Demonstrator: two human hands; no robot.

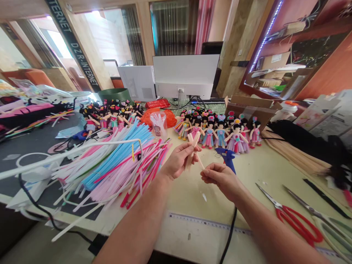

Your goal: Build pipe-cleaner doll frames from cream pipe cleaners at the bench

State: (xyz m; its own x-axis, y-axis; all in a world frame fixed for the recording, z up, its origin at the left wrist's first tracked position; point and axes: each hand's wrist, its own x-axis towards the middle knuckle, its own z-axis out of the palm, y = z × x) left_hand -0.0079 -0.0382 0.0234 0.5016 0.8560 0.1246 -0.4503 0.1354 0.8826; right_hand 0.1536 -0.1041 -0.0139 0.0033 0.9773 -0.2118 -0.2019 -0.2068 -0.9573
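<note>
My left hand (180, 159) is closed around a small bunch of cream pipe cleaners (194, 138), whose ends stick up above the fingers. One pale pipe cleaner (200, 160) slants down out of the bunch, and my right hand (220, 178) pinches its lower end. Both hands are above the cream tabletop. Just beyond my right hand lies a blue glue gun (227, 157). A row of small pipe-cleaner dolls (210, 134) stands behind the hands. To the left, a big pile of pink, white and blue pipe cleaners (110, 165) spreads out.
Red-handled scissors (294, 220) and a second pair of scissors (310, 207) lie at the right. A ruler strip (206, 222) runs along the front edge, crossed by a black cable (230, 234). A white lamp arm (68, 152) reaches over the pile. A cardboard box (250, 108) stands behind the dolls.
</note>
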